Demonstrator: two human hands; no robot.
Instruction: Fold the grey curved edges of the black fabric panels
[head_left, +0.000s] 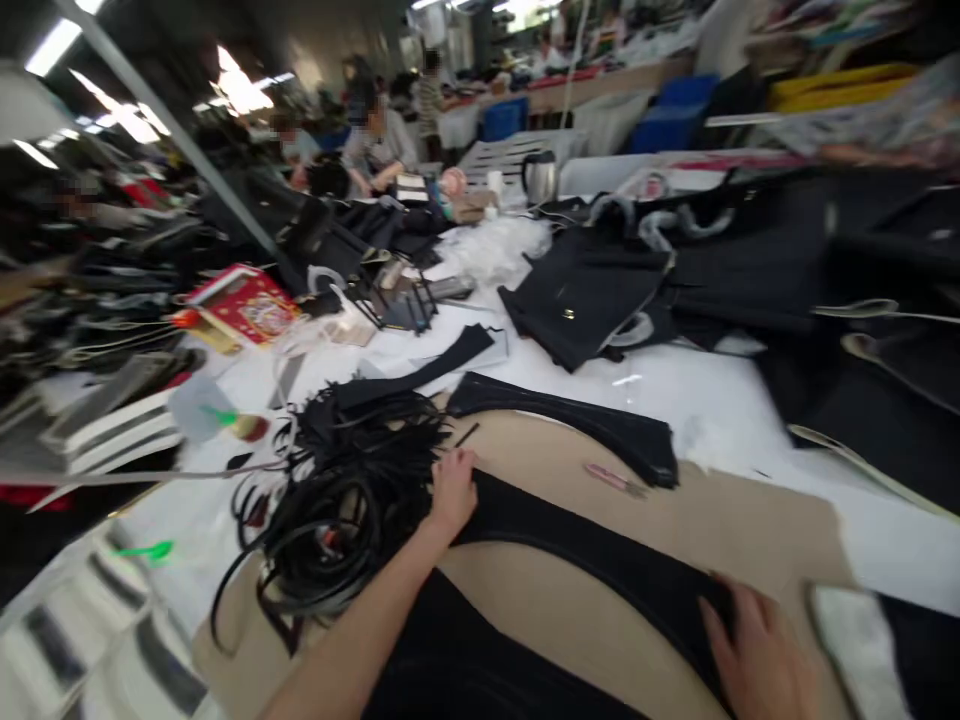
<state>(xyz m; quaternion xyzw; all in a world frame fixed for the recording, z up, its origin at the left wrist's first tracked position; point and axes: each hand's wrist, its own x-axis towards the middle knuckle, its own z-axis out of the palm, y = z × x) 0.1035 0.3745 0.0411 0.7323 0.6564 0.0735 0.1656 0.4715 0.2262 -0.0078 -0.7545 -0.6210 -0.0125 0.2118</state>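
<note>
A long, curved black fabric piece (592, 540) lies across a tan board (517, 590). My left hand (452, 492) is closed on its far left end, beside a pile of black strips. At its near right end, my right hand (757, 640) grips the edge between thumb and fingers. A second curved black piece (562, 405) rests beyond it, and another black piece (480, 665) lies under my left forearm. Between the two curved pieces is a small pink tool with a metal tip (611, 478). The picture is blurred, so fine detail is lost.
Coiled black strips (330, 520) heap up left of my arm. Black bags (592, 290) lie at the back right. A red box (251, 303), a black wire holder (401, 300) and a metal kettle (540, 178) stand farther off. A co-worker (379, 140) sits beyond.
</note>
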